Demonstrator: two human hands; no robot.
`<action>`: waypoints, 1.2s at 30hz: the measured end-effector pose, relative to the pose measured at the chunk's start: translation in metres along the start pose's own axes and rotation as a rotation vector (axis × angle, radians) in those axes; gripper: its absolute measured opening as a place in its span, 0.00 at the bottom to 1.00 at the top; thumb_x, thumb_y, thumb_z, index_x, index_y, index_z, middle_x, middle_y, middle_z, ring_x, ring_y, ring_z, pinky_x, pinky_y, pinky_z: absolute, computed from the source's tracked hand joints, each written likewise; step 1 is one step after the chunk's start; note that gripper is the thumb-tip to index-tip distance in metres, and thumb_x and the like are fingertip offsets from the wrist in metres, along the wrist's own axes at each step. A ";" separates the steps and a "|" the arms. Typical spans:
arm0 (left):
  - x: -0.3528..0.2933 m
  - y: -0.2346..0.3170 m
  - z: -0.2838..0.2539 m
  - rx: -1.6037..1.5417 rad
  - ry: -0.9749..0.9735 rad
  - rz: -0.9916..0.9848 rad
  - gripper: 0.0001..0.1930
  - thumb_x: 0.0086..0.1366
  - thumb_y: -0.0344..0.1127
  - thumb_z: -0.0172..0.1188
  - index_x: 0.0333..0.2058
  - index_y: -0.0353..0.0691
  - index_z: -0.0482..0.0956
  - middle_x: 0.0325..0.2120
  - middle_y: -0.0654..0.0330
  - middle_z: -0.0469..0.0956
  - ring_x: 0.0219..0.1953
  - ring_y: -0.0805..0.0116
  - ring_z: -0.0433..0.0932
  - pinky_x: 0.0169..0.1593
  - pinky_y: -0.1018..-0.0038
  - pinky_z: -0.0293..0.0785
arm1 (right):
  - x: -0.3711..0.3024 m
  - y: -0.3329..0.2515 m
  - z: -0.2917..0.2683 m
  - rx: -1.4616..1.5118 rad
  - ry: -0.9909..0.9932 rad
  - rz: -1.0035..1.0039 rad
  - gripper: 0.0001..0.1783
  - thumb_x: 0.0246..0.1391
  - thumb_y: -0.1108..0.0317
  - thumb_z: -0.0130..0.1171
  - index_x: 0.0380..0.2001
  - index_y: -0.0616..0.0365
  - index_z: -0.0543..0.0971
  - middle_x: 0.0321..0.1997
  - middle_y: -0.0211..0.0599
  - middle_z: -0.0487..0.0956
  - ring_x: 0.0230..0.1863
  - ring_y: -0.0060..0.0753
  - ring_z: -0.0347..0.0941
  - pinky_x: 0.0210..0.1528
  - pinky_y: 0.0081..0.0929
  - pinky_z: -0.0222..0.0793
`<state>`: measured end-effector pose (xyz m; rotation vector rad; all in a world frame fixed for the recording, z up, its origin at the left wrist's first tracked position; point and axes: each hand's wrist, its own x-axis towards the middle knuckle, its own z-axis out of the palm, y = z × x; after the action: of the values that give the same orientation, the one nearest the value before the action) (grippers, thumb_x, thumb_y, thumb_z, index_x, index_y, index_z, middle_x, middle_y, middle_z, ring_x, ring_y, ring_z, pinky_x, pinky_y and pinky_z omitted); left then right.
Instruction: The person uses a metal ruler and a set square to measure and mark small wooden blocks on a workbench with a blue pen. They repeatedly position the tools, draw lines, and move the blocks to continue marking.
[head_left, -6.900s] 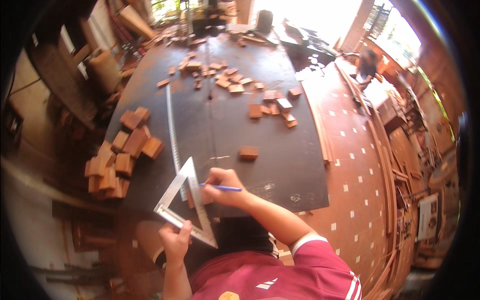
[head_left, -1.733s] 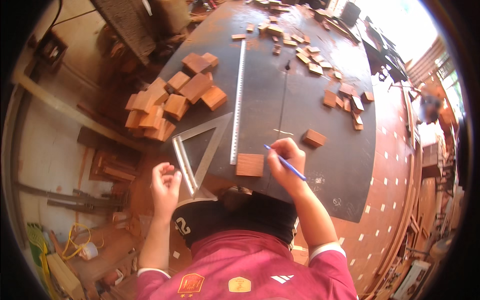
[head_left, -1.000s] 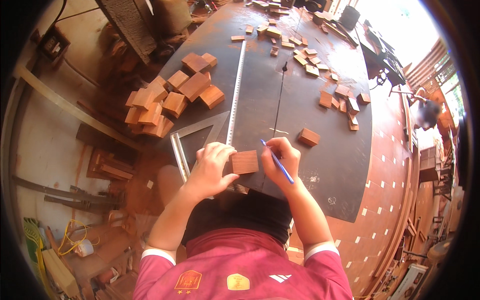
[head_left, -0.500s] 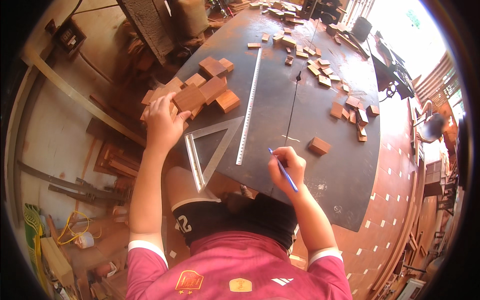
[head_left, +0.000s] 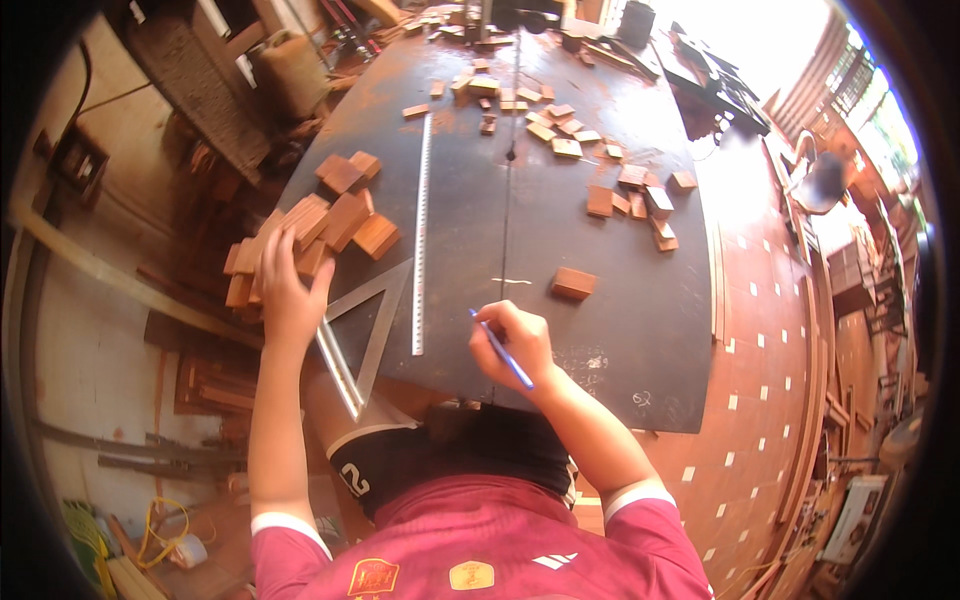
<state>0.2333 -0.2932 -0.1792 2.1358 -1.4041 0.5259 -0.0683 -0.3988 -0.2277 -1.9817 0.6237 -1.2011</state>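
My left hand (head_left: 292, 295) is at the pile of reddish-brown wooden blocks (head_left: 347, 220) on the table's left side. Its thumb and fingers close round a wooden block (head_left: 313, 258), partly hidden by the fingers. A blue pen (head_left: 505, 352) slants through my right hand (head_left: 517, 342), held between thumb and fingers over the near part of the dark table. Beside the left hand, a metal triangle square (head_left: 383, 325) overhangs the table's near edge. The long white ruler (head_left: 422, 240) lies between both hands, pointing away from me. One single wooden block (head_left: 574, 283) rests beyond my right hand.
Many small blocks (head_left: 565, 148) are scattered over the far half of the dark table (head_left: 465, 200), with another cluster (head_left: 635, 200) near its right edge. A thin slot runs lengthwise down the tabletop. Tiled floor (head_left: 740, 380) lies to the right; timber pieces lean at lower left.
My view has turned, so the table and blocks sit further left. The left hand has closed in on a block at the pile's near side; the right hand still holds the pen.
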 end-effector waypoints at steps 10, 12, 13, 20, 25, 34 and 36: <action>-0.147 0.025 -0.039 -0.201 -0.134 -0.251 0.29 0.62 0.32 0.66 0.61 0.36 0.70 0.67 0.46 0.65 0.68 0.45 0.63 0.69 0.53 0.59 | 0.000 -0.005 -0.003 -0.070 -0.035 -0.057 0.10 0.48 0.75 0.65 0.35 0.58 0.77 0.21 0.38 0.78 0.21 0.40 0.78 0.26 0.32 0.74; -0.154 0.024 -0.039 -0.241 -0.121 -0.295 0.28 0.64 0.33 0.65 0.62 0.36 0.70 0.67 0.46 0.65 0.68 0.46 0.64 0.70 0.53 0.59 | 0.002 -0.004 -0.006 -0.081 -0.025 -0.053 0.07 0.55 0.72 0.64 0.36 0.58 0.77 0.20 0.38 0.78 0.20 0.40 0.78 0.25 0.32 0.74; -0.158 0.023 -0.037 -0.261 -0.121 -0.335 0.27 0.65 0.33 0.64 0.62 0.36 0.70 0.66 0.46 0.66 0.67 0.46 0.65 0.69 0.54 0.59 | 0.003 -0.004 -0.009 -0.071 -0.020 -0.039 0.06 0.58 0.70 0.63 0.37 0.58 0.77 0.19 0.38 0.78 0.20 0.38 0.78 0.25 0.31 0.74; -0.183 0.017 -0.026 -0.557 -0.141 -0.684 0.27 0.69 0.33 0.61 0.64 0.34 0.68 0.62 0.46 0.70 0.61 0.53 0.72 0.65 0.58 0.65 | 0.028 -0.019 -0.076 0.051 -0.136 0.243 0.12 0.69 0.61 0.58 0.35 0.58 0.79 0.20 0.36 0.80 0.21 0.33 0.80 0.26 0.29 0.74; -0.199 -0.004 -0.032 -0.913 -0.260 -0.837 0.24 0.71 0.30 0.60 0.62 0.29 0.68 0.52 0.48 0.77 0.54 0.62 0.76 0.60 0.66 0.71 | 0.081 0.051 -0.164 -0.731 0.035 -0.020 0.10 0.60 0.66 0.66 0.28 0.60 0.81 0.23 0.50 0.80 0.24 0.44 0.79 0.28 0.35 0.73; -0.192 0.011 -0.032 -1.217 -0.315 -1.084 0.10 0.70 0.30 0.61 0.48 0.35 0.75 0.38 0.63 0.81 0.36 0.78 0.78 0.39 0.79 0.75 | 0.157 0.219 -0.294 -0.927 0.323 0.560 0.32 0.48 0.53 0.75 0.52 0.59 0.78 0.47 0.50 0.85 0.50 0.51 0.83 0.53 0.39 0.76; -0.191 0.011 -0.034 -1.269 -0.342 -1.144 0.09 0.70 0.30 0.61 0.47 0.36 0.75 0.37 0.63 0.81 0.35 0.77 0.79 0.37 0.79 0.75 | 0.164 0.228 -0.291 -0.876 0.335 0.629 0.35 0.44 0.54 0.77 0.54 0.59 0.77 0.48 0.51 0.85 0.52 0.51 0.82 0.55 0.38 0.76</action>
<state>0.1479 -0.1387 -0.2612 1.4939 -0.1954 -0.9504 -0.2633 -0.7534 -0.2293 -1.9492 2.0410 -0.9163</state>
